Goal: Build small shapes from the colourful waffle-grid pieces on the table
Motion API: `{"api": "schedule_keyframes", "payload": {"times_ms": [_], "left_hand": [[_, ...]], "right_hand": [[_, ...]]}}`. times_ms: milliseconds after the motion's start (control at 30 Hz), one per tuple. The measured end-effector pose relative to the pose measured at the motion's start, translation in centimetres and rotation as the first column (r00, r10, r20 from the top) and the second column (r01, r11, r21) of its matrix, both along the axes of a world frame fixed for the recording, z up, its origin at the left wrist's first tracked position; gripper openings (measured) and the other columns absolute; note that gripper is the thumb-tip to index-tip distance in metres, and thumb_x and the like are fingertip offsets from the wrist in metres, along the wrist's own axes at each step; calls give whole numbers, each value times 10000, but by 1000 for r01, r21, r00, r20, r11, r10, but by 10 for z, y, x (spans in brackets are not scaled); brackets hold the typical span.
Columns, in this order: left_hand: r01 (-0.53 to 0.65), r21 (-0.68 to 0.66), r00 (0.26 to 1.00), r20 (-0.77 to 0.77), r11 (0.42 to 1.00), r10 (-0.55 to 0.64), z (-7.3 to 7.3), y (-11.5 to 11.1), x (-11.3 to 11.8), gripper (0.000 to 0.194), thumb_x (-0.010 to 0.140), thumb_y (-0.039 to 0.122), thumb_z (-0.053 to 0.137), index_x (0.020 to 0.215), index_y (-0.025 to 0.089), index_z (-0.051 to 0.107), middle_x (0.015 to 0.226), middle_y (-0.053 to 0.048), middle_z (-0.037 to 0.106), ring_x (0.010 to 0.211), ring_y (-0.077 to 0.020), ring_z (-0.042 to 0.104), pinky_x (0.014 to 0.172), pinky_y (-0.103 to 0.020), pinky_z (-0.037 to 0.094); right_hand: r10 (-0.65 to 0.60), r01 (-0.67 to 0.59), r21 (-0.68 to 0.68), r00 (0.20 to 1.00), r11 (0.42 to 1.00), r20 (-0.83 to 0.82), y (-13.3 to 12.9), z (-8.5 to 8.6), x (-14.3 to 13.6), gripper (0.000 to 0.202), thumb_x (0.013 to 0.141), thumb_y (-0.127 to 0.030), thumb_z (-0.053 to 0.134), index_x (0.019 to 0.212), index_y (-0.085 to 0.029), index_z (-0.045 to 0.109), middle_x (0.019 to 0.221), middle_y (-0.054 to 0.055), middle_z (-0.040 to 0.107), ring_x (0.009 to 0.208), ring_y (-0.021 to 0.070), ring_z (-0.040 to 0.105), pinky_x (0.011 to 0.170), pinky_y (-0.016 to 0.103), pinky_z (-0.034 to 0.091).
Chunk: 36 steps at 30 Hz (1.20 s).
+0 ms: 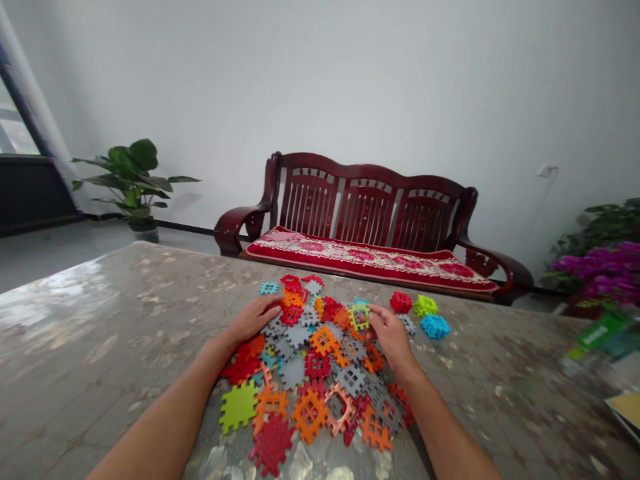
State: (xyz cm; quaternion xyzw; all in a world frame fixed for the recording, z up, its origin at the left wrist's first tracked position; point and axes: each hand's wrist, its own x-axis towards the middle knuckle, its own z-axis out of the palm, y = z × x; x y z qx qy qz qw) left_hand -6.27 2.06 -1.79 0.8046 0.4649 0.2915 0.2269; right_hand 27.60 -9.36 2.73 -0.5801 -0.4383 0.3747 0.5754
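Apart, the hands flank notched pieces (299,335) heaped toward the surface's (150,327) far edge; the right hand (393,335) pinches a lime-green frame (353,316), while the left hand's (255,317) grip is unclear.

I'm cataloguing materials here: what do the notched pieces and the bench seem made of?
Notched pieces: probably plastic, satin-looking, given uniform colours and moulded-looking edges.
Bench: likely varnished wood, glossy, given its shaped slats and highlights.
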Motion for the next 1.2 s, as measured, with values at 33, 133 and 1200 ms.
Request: {"api": "schedule_keyframes", "payload": {"times_ms": [33,133,1200], "left_hand": [[5,2,1000,6,1000,-5,-1,0,1,647,859,643,440,1251,185,673,1355,-115,649,1284,-304,567,1147,-457,382],[7,-19,999,32,1000,-7,-2,-2,3,695,839,699,445,1256,194,678,1390,-110,624,1334,-310,524,1174,-463,344],[-20,-18,991,130,1000,22,2,-1,3,736,719,834,502,1019,221,779,1216,-110,724,1172,-317,635,1100,-455,434]], "right_hand": [[-3,3,-6,1000,1000,-12,-1,0,3,470,688,-457,681,1057,-167,668,817,70,773,634,237,703,539,326,553],[-19,19,-8,1000,1000,-23,-2,-1,10,445,686,-411,672,1062,-173,671,857,68,777,670,237,718,585,335,582],[-10,-45,70,772,997,635,0,-26,16,559,687,-207,698,1243,-206,647,1203,87,705,1098,258,662,1015,426,494]]}}
